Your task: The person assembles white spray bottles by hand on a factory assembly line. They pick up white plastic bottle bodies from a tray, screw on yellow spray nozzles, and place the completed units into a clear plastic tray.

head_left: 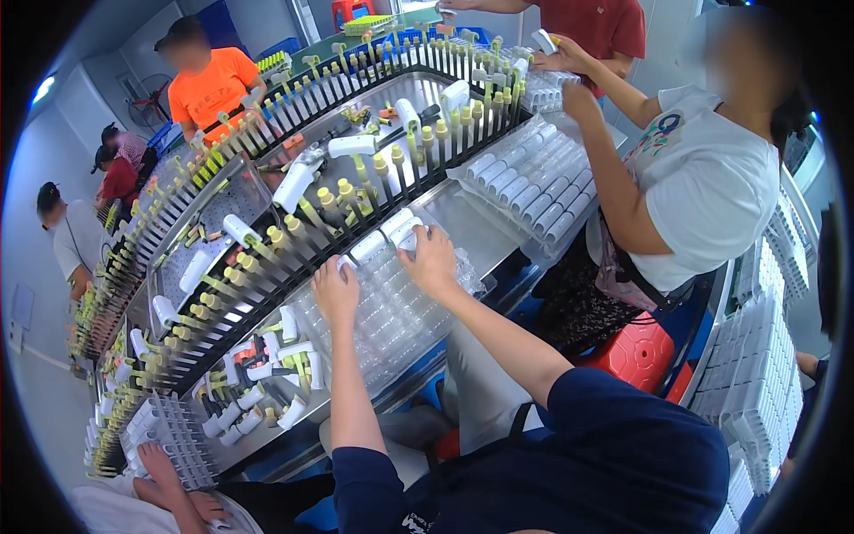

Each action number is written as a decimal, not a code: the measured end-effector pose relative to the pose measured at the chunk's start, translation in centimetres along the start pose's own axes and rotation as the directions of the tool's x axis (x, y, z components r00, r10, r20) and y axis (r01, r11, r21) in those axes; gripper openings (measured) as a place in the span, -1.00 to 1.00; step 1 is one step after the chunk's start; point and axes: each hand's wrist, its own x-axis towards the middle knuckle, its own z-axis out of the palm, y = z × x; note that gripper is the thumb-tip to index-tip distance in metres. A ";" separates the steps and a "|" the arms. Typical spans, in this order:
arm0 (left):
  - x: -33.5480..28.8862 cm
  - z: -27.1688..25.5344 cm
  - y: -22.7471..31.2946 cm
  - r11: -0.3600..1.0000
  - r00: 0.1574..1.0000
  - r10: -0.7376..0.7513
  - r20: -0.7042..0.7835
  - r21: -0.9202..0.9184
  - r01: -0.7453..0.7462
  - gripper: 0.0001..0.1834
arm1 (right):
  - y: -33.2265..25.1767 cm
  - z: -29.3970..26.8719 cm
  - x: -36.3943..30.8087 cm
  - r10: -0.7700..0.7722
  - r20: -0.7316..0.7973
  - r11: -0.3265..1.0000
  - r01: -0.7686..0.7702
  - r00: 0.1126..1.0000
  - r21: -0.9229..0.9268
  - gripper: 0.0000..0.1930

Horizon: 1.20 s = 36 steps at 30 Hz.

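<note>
In front of me lies a clear plastic blister tray (378, 311) with rows of moulded pockets, most of them bare. Along its far edge sit a few glossy white plastic casings (367, 246). My right hand (432, 263) has its fingers curled over one white casing (406, 238) at the far right of the tray. At the tray's far left corner, my left hand (335, 292) closes its fingertips on the end of another white casing (345, 262), mostly hidden by the fingers.
Beyond the tray runs a conveyor with upright yellow-tipped holders (276, 238). Loose white and yellow-green parts (267, 365) lie left of the tray. At right, a filled tray (534, 182) sits before a co-worker in white (703, 169). A red stool (630, 354) stands below.
</note>
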 end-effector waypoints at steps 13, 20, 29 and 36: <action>0.1 -0.6 0.5 1.000 0.999 -0.005 -0.032 -0.017 0.004 -0.59 | -0.2 -0.8 -0.5 0.002 -0.194 0.959 0.053 0.981 0.280 -0.27; 0.0 -0.7 0.4 0.999 0.998 0.022 -0.061 -0.030 -0.023 -0.63 | -0.7 -1.5 -0.3 0.063 -0.197 0.894 0.033 0.978 0.447 -0.40; 0.0 -1.1 1.0 0.998 0.998 0.012 -0.060 -0.056 -0.015 -0.66 | 0.4 -0.8 -0.1 0.029 -0.135 0.927 0.024 0.990 0.373 -0.49; 0.6 -4.6 4.4 0.937 0.983 -0.120 -0.137 -0.342 0.067 -0.58 | 1.0 0.2 0.5 0.023 -0.277 0.918 0.090 0.961 0.387 -0.48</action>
